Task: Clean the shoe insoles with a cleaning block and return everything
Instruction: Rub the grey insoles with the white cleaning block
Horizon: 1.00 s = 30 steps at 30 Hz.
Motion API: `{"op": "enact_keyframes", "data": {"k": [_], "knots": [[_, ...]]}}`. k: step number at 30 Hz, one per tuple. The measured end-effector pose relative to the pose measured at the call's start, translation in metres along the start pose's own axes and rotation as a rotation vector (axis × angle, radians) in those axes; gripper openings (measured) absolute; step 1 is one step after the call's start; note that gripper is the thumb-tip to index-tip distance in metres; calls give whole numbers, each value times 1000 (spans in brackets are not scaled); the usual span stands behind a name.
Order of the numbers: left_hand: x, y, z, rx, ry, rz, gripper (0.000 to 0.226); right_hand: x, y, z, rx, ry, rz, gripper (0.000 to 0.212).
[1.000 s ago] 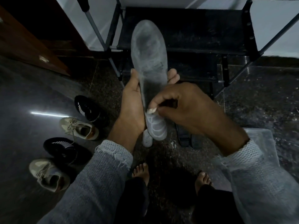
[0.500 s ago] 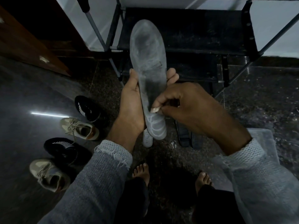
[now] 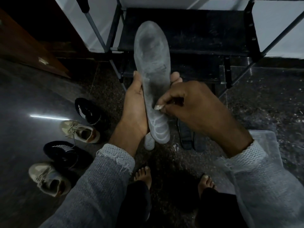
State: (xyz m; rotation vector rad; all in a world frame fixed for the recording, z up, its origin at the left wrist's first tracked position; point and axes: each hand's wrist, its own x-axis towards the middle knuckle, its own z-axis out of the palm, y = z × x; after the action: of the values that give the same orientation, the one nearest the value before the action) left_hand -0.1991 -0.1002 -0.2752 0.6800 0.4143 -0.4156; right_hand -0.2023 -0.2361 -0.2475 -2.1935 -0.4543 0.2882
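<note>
Two bare feet (image 3: 142, 176) stand on the dark speckled floor (image 3: 263, 112) at the bottom of the view, with grey knit sleeves (image 3: 105, 183) reaching forward above them. A clear plastic box (image 3: 269, 145) lies on the floor under the right forearm. To the left, four shoes sit in a loose row: a beige sneaker (image 3: 47, 178) nearest, then a black shoe (image 3: 64, 152), another beige sneaker (image 3: 80, 131) and a second black shoe (image 3: 87, 111). The left hand (image 3: 134, 111) holds a pale grey insole (image 3: 153, 76) upright from behind, thumb along its left edge and fingertips showing past its right edge, the heel end low and the toe end pointing away. The right hand (image 3: 194, 106) pinches a small white cleaning block (image 3: 158, 107) between curled fingers and thumb and presses it against the insole's lower middle. Below the held insole, another pale insole (image 3: 149, 143) and two dark insoles (image 3: 187, 137) lie on the floor. Beyond stands a black shoe rack (image 3: 197, 33) with metal poles, against a white wall (image 3: 279, 27), and a brown wooden door (image 3: 24, 46) sits far left.
</note>
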Motion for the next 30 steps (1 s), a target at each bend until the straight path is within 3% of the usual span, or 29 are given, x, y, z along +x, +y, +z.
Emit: {"op": "enact_keyframes", "data": {"k": [6,8,12,14,18,22,24,28,30], "knots": [[-2,-9,7,59,15,43,74,4,11,15,-23,391,17,11],[0,-11,4,49,13,37,73,3,11,12,1,337,34,11],[0,-7,2,41,26,26,65,1,5,-1,128,-17,28,12],[1,-7,1,19,17,32,65,1,5,0,133,-9,-1,14],[1,-4,3,-11,22,12,71,2,4,18,107,218,1,11],[-1,-9,7,45,21,59,60,4,6,22,41,363,-19,12],[0,-9,6,65,32,59,60,3,4,16,31,298,-12,12],[0,-4,2,55,31,37,71,0,-7,2,79,-91,-50,14],[0,-5,3,39,31,32,72,0,-7,4,70,-48,-52,14]]}}
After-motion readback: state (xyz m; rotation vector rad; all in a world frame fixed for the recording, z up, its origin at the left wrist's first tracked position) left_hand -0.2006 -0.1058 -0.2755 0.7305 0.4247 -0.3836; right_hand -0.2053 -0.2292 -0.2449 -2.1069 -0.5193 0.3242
